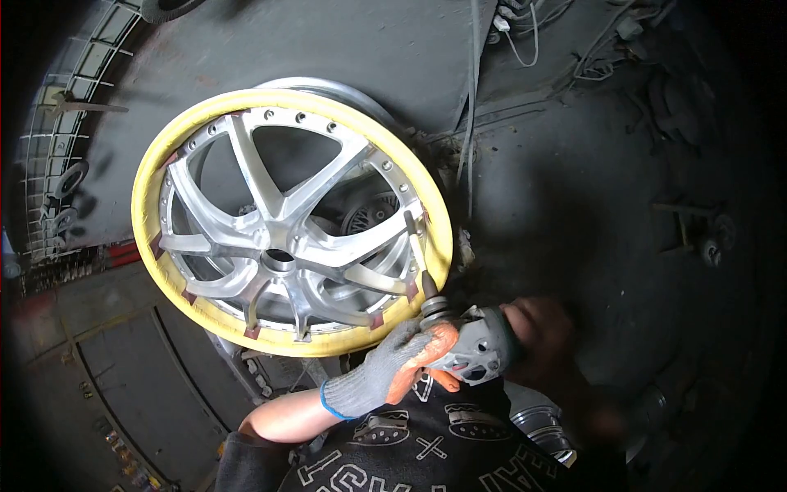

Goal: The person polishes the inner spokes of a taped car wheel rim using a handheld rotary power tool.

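A silver multi-spoke wheel rim [275,221] with yellow tape [149,193] round its outer lip stands tilted before me. My left hand [402,365], in a grey glove with orange palm and blue cuff, wraps round the front of a grey power tool [475,348]. The tool's narrow tip [412,234] reaches over the rim's right edge, by a spoke end; whether it touches the metal cannot be made out. My right hand [537,324], bare and in shadow, is closed round the tool's rear body. Dark red patches mark several spoke ends.
Behind the rim is a dark grey surface [197,49]. A wire rack [70,107] stands at the left. Cables [525,33] lie at the upper right. Another wheel part [537,418] is at the lower right, and a metal stand [684,225] at the far right.
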{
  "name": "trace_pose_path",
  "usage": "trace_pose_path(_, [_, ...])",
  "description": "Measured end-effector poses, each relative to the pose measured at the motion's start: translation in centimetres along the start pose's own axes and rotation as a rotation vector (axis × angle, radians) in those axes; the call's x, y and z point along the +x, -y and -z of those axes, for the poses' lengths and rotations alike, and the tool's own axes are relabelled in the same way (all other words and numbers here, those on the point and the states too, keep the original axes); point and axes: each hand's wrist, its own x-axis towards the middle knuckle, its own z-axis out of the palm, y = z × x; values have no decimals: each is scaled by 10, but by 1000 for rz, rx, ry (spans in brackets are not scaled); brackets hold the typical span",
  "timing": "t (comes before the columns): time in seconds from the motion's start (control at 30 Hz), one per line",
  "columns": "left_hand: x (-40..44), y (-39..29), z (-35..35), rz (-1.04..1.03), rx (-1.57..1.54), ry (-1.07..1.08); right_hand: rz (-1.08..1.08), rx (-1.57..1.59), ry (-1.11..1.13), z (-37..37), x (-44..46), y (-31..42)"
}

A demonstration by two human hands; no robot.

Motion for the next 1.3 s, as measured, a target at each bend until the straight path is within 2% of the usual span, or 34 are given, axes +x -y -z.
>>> trace_pose_path(0.07, [-10,3,0,-77,96,-23,21,14,23,-6,0,6])
trace_pose_path(0.2, [-33,10,29,-43,62,72,46,41,86,-15,6,18])
trace_pose_path(0.23, [-41,11,21,-4,143,-172,50,49,99,-22,7,20])
trace_pose_path(0.27, [-45,15,22,-5,144,-173,54,57,113,-25,7,21])
trace_pose_path(0.33, [-53,18,24,-88,199,-348,56,62,129,-25,10,21])
trace_pose_path(0.37, [-52,17,24,-89,203,-350,58,67,147,-26,11,20])
trace_pose_path(0.47, [-32,2,6,-154,45,-53,28,37,67,-25,6,10])
trace_pose_path(0.7, [12,2,-3,-80,147,-9,11,-32,-111,-14,-2,-11])
trace_pose_path(0.8, [16,-7,-8,-24,225,-10,-2,-35,-95,-12,-5,-15])
trace_pose_path(0.83, [18,-3,-8,-155,420,-11,-1,-33,-96,-13,-6,-17])
trace_pose_path(0.9, [18,6,-3,-286,613,-14,8,-13,-105,-17,-10,-19])
trace_pose_path(1.0, [16,13,2,-313,476,-49,16,1,-87,-20,-13,-18])
trace_pose_path(1.07, [11,7,5,-87,271,-32,26,7,-74,-24,-15,-16])
trace_pose_path(1.2, [-4,13,25,-129,297,2,53,-9,-48,-41,-17,-9])
trace_pose_path(1.3, [-20,13,24,-88,135,-4,99,-2,-37,-51,-14,-1])
